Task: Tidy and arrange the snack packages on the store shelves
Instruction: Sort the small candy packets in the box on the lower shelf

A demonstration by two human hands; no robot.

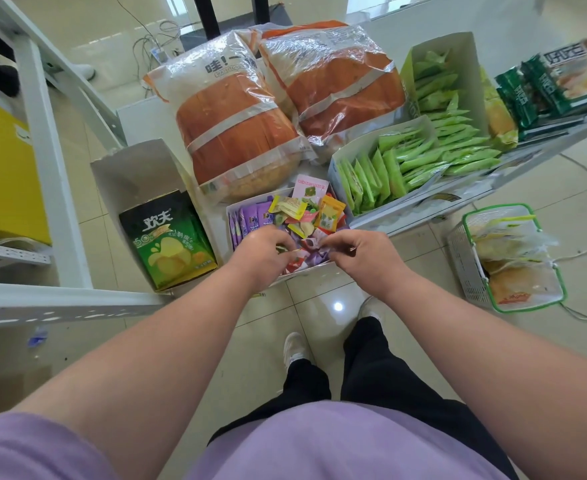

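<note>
both hands are down in the open box of mixed small packets (286, 216) at the front edge of the white shelf (146, 116). the left hand (262, 247) is curled, fingers buried among the sachets; what it grips cannot be told. the right hand (361, 249) pinches narrowly at a small wrapper near the box's front wall. the purple packets (247, 220) stand in a row at the left of the box, while the yellow and orange ones lie jumbled. a good way on is probably to lift loose sachets one colour at a time, stand them upright beside the purple row, and keep the box from tipping off the shelf lip.
</note>
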